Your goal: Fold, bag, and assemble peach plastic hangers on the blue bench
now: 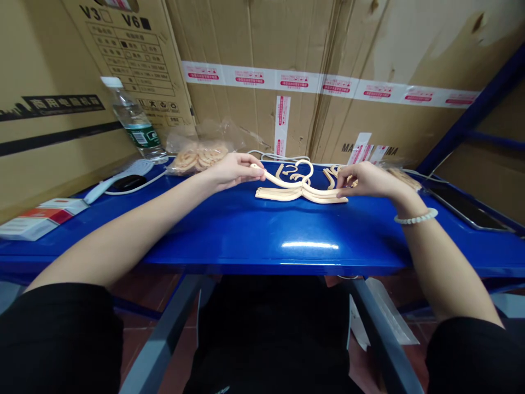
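Observation:
A cream folding clothes hanger (282, 182) is held up by its two ends above the blue tabletop. The fingers of my left hand (238, 171) pinch its left arm, which slopes upward. My right hand (365, 182) pinches at the end of its right arm. The hook of the hanger stands up in the middle. Just under it lie more cream hangers (324, 200), stacked with their arms spread. Loose hanger parts (294, 169) are scattered behind, partly covered by the hook and my right hand.
Plastic bags of cream parts (200, 156) and a water bottle (137, 123) stand at the back left. A red and white box (43, 218) lies at the left, a black tablet (467, 205) at the right. Cardboard boxes (254, 33) form a wall behind the blue table (246, 241).

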Motion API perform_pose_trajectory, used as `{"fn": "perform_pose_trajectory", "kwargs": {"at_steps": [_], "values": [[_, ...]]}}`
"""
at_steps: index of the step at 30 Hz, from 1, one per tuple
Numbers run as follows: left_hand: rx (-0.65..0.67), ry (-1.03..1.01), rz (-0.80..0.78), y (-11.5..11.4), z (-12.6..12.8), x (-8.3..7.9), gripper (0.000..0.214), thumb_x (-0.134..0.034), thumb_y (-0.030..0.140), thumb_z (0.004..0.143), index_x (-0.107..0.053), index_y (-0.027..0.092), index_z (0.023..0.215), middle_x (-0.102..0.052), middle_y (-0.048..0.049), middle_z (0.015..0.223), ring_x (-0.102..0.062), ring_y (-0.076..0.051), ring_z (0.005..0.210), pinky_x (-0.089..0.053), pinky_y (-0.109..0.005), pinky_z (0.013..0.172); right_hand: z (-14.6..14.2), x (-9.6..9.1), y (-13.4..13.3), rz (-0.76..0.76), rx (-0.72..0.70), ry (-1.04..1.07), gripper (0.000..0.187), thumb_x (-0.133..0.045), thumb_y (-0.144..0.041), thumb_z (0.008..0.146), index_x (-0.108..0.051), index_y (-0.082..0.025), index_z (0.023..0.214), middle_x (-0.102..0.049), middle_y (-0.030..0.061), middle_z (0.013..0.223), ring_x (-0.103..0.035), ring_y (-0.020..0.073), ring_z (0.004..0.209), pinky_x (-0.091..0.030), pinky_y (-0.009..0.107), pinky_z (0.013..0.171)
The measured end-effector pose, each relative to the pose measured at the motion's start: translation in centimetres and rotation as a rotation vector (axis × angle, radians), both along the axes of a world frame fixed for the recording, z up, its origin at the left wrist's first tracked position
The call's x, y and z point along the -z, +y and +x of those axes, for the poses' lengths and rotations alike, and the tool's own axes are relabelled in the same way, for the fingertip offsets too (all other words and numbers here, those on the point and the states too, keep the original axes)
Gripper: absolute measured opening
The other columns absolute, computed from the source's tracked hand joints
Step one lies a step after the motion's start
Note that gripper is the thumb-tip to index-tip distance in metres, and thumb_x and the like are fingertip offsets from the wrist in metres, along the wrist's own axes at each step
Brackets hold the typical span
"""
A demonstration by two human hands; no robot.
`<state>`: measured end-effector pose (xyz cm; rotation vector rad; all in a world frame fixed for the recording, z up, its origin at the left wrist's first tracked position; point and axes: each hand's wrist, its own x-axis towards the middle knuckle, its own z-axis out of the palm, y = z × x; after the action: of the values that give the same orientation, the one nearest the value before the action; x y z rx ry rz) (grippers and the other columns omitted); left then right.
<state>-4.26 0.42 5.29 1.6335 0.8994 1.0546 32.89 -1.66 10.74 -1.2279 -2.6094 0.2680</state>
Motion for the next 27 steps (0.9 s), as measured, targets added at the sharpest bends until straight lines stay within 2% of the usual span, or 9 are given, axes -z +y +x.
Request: {"fn": "perform_pose_trajectory", "kwargs": {"at_steps": [2,5,8,10,13,18,23,25,27], "values": [[0.044,0.228,0.167,0.3,-0.8,0.0,0.022,-0.087,0.026,0.072,-0.073,0.014,0.084,-0.076,-0.0068,0.081,-0.073,-0.018,0.076,-0.06,-0.031,0.076,0.2,0.1,0.2,-0.031,-0.013,-0.085,0.025,-0.077,-0.045,0.073,-0.072,-0.021,0.072,-0.071,0.0042,0.076,-0.063,0.0206,0.071,-0.045,0.034,0.066],[0.153,0.548,0.468,0.3,-1.0,-0.1,0.023,-0.081,0.038,0.077,-0.074,0.016,0.082,-0.075,-0.0052,0.081,-0.069,-0.017,0.076,-0.057,-0.029,0.073,0.4,0.6,0.7,-0.132,-0.022,-0.182,0.024,-0.076,-0.043,0.069,-0.072,-0.02,0.072,-0.069,0.0033,0.072,-0.061,0.0201,0.069,-0.043,0.033,0.064],[0.179,0.72,0.767,0.1,-0.7,0.1,0.023,-0.073,0.04,0.084,-0.073,0.017,0.079,-0.073,-0.0047,0.083,-0.066,-0.016,0.08,-0.052,-0.028,0.073,0.2,1.2,1.0,-0.178,-0.001,-0.249,0.02,-0.077,-0.038,0.066,-0.072,-0.02,0.071,-0.068,0.0023,0.069,-0.06,0.0194,0.066,-0.041,0.031,0.062],[0.175,0.782,0.888,0.0,-0.5,0.4,0.021,-0.067,0.036,0.087,-0.07,0.018,0.077,-0.071,-0.0042,0.082,-0.064,-0.016,0.079,-0.049,-0.027,0.073,0.0,1.5,1.0,-0.17,0.019,-0.276,0.017,-0.077,-0.035,0.065,-0.072,-0.02,0.072,-0.068,0.0024,0.07,-0.06,0.0195,0.067,-0.041,0.031,0.062],[0.154,0.824,0.957,-0.2,-0.3,0.9,0.017,-0.062,0.031,0.089,-0.067,0.018,0.079,-0.07,-0.0034,0.081,-0.064,-0.015,0.077,-0.046,-0.026,0.071,-0.4,1.5,0.9,-0.162,0.042,-0.297,0.017,-0.077,-0.035,0.067,-0.073,-0.02,0.072,-0.07,0.0029,0.072,-0.062,0.02,0.069,-0.041,0.031,0.063],[0.122,0.892,0.99,-0.6,0.2,1.6,0.018,-0.062,0.032,0.089,-0.07,0.018,0.098,-0.069,-0.0006,0.078,-0.064,-0.015,0.072,-0.042,-0.024,0.066,-0.6,1.5,0.7,-0.095,0.062,-0.271,0.015,-0.076,-0.034,0.072,-0.074,-0.019,0.075,-0.072,0.0039,0.074,-0.064,0.0205,0.071,-0.041,0.031,0.064],[0.097,0.961,1.082,-1.2,0.8,1.9,0.024,-0.056,0.035,0.095,-0.069,0.019,0.082,-0.068,-0.0012,0.076,-0.062,-0.014,0.068,-0.036,-0.025,0.06,-1.2,1.4,0.4,-0.068,0.058,-0.266,0.011,-0.077,-0.028,0.072,-0.072,-0.019,0.076,-0.072,0.0036,0.075,-0.064,0.0201,0.071,-0.042,0.031,0.064],[0.081,0.966,1.112,-1.3,0.9,2.1,0.026,-0.056,0.036,0.095,-0.069,0.019,0.081,-0.068,-0.0015,0.075,-0.061,-0.014,0.067,-0.035,-0.026,0.058,-1.6,1.0,-0.7,0.031,0.104,-0.203,0.009,-0.075,-0.026,0.076,-0.071,-0.019,0.076,-0.071,0.0044,0.074,-0.064,0.0203,0.069,-0.043,0.032,0.064],[0.055,0.952,1.15,-1.4,1.0,2.4,0.025,-0.056,0.037,0.093,-0.069,0.019,0.08,-0.068,-0.0017,0.074,-0.062,-0.015,0.067,-0.036,-0.026,0.057,-2.1,0.5,-2.8,0.302,0.206,0.015,0.011,-0.067,-0.026,0.086,-0.07,-0.018,0.079,-0.071,0.0072,0.077,-0.064,0.0216,0.072,-0.045,0.035,0.068]]}}
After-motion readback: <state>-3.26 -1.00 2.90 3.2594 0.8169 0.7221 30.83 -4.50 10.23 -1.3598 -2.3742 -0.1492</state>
